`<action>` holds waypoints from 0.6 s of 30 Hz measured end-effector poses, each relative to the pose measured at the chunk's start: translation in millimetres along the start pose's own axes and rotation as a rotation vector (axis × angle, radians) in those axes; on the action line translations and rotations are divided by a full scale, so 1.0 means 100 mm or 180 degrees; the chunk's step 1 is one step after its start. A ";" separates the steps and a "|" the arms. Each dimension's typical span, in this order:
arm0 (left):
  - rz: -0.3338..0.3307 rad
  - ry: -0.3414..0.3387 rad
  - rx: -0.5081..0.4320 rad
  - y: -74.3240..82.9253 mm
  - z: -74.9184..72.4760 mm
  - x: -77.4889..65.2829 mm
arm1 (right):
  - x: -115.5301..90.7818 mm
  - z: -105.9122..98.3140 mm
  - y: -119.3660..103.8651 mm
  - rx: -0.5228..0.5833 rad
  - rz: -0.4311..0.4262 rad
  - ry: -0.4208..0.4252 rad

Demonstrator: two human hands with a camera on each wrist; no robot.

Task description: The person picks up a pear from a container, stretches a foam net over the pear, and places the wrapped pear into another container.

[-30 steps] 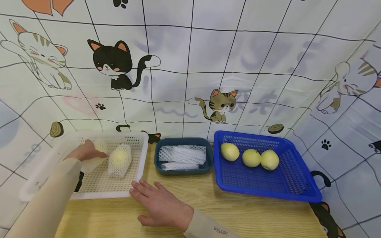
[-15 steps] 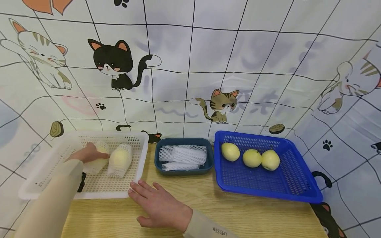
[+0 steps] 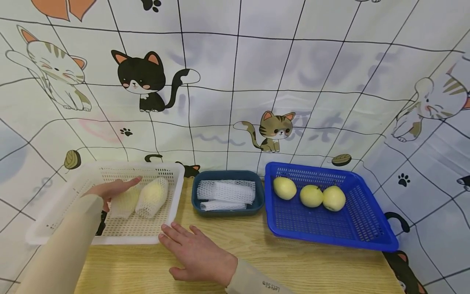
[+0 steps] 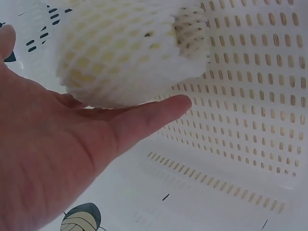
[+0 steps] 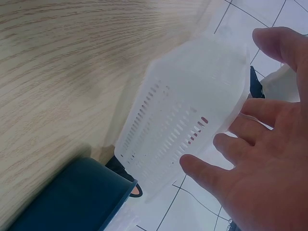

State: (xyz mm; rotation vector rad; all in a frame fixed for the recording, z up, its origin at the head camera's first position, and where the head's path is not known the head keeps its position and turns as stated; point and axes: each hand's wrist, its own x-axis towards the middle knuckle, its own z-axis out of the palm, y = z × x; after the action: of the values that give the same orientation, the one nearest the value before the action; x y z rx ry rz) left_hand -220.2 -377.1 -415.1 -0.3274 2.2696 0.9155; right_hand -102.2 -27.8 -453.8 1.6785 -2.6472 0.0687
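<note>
My left hand [image 3: 110, 189] is inside the white basket [image 3: 143, 240], beside a pale yellow fruit in a white foam net [image 3: 125, 203]. In the left wrist view the thumb lies straight along the netted fruit [image 4: 120, 53]; the other fingers are mostly hidden. A second netted fruit [image 3: 152, 197] leans against it on the right. My right hand [image 3: 203, 255] is spread, its fingertips at the white basket's near right corner. In the right wrist view the right hand [image 5: 264, 154] has its fingers extended by the basket's rim.
A dark teal tub [image 3: 227, 213] with folded white foam nets [image 3: 229, 192] stands in the middle. To its right, a blue basket [image 3: 327, 241] holds three bare pale yellow fruits [image 3: 311, 196]. Everything sits on a wood-grain table [image 3: 293, 265] before a cat-printed cloth [image 3: 205, 102].
My left hand has loosened from the netted fruit and its thumb has lifted. That fruit now lies against the other netted one, which has tilted right. The right hand stays in place.
</note>
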 end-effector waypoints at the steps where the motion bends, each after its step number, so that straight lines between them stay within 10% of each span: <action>1: 0.0014 0.0006 0.0002 -0.01 0.00 0.00 | 0.00 0.00 0.00 -0.0001 -0.0004 0.0002; 13: 0.0168 0.0145 0.0328 -0.10 -0.04 -0.08 | 0.02 0.03 0.00 0.0177 0.0014 0.0026; 18: 0.0507 0.0673 0.0942 0.00 0.03 -0.12 | -0.04 0.02 0.02 0.0327 0.0037 0.0118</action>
State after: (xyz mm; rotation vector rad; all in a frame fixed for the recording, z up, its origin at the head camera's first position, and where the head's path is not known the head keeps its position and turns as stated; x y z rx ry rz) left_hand -209.8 -375.6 -409.0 -0.1171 2.6141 0.6311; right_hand -102.6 -23.6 -456.0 1.6724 -2.6697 0.2375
